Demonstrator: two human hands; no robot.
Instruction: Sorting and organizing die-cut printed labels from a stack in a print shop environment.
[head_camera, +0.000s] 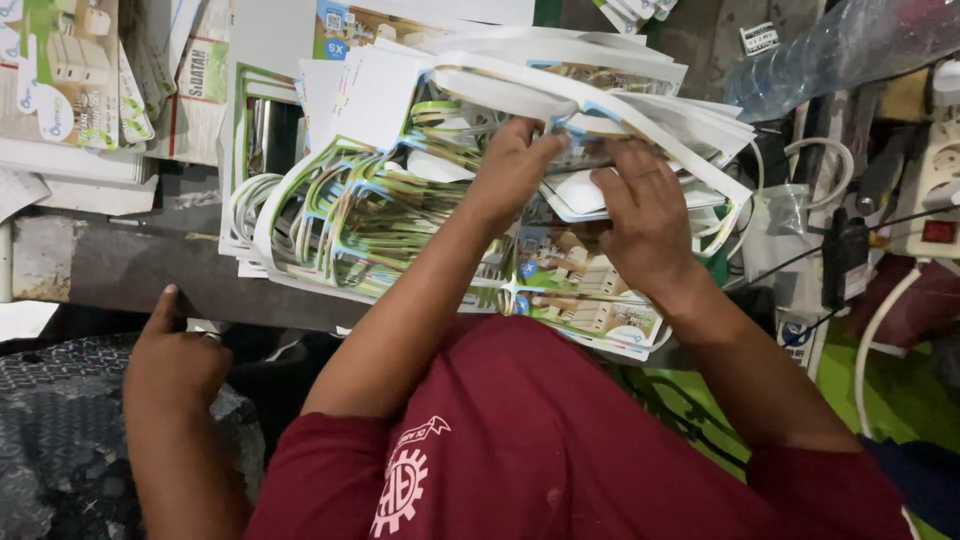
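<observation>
Two hands work in a heap of printed packaging cards (360, 210), white on the back and green and blue on the front, bent into loops and piled on the dark worktop (130, 265) straight ahead of the person in the maroon shirt (520, 440). The left hand (515, 165) is in the upper middle of the heap, its fingers curled over the edge of a few cards and gripping them. The right hand (645, 220) lies just beside it with the fingers stretched out flat on the cards and the tips tucked under a white one; whether it grips anything I cannot tell.

A small clear plastic bag (785, 215) sits at the right edge of the heap, and a larger crumpled clear bag (850, 45) lies at the top right; what is in either cannot be made out. More flat printed cartons (60, 70) are stacked at the top left.

To the right a white power strip (940, 190) with a red switch, white cables (830, 160) and a black adapter (850, 255) crowd the space beside the heap. At the lower left another person's hand (175, 355) rests at the worktop's near edge, one finger pointing up, well apart from the cards.
</observation>
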